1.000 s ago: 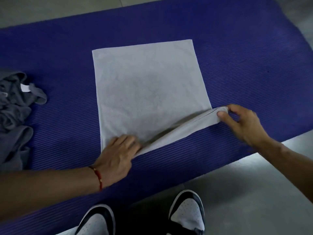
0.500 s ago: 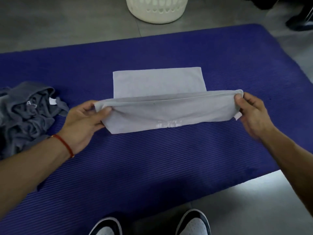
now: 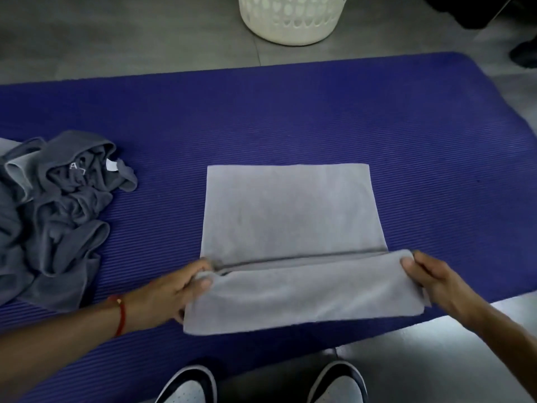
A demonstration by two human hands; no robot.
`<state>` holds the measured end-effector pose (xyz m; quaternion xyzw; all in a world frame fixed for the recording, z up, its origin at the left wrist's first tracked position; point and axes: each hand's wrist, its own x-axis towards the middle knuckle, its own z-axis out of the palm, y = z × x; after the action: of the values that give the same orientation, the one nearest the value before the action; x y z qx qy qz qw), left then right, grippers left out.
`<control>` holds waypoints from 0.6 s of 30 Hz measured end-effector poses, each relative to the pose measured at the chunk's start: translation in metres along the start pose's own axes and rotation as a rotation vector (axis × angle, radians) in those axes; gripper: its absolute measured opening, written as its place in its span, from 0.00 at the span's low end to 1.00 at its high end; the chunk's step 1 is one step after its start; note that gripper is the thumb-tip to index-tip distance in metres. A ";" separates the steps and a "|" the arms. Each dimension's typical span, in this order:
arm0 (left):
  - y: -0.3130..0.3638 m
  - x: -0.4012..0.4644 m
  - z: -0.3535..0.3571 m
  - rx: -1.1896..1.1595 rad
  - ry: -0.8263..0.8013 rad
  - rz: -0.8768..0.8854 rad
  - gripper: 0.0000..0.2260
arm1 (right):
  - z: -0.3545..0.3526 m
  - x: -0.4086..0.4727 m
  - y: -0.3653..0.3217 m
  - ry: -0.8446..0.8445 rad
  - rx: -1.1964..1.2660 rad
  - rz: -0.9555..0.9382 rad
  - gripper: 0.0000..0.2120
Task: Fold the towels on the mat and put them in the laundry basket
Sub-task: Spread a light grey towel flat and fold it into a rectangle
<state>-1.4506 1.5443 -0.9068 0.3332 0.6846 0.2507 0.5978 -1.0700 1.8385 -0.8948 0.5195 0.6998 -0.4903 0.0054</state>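
You are kneeling or standing over a blue mat point(image 3: 319, 117); a light grey towel point(image 3: 290, 216) is lying flat on it; your left hand point(image 3: 174, 289) is pinching the near fold's left end, your right hand point(image 3: 433, 280) is pinching its right end; dark grey towels point(image 3: 55, 216) are lying crumpled at the left; a white laundry basket point(image 3: 293, 18) is sitting beyond the mat.
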 end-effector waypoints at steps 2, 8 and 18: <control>-0.007 -0.013 0.011 -0.076 -0.049 -0.056 0.10 | 0.002 -0.018 0.014 -0.052 -0.013 0.045 0.27; 0.012 0.013 -0.016 -0.151 0.208 0.037 0.06 | -0.018 0.010 -0.011 0.120 -0.108 -0.100 0.30; 0.028 0.114 -0.085 -0.097 0.563 0.009 0.08 | -0.003 0.154 -0.059 0.282 -0.427 -0.144 0.22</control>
<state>-1.5369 1.6535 -0.9462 0.2244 0.8094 0.3685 0.3984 -1.1828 1.9531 -0.9330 0.5185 0.8164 -0.2536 -0.0174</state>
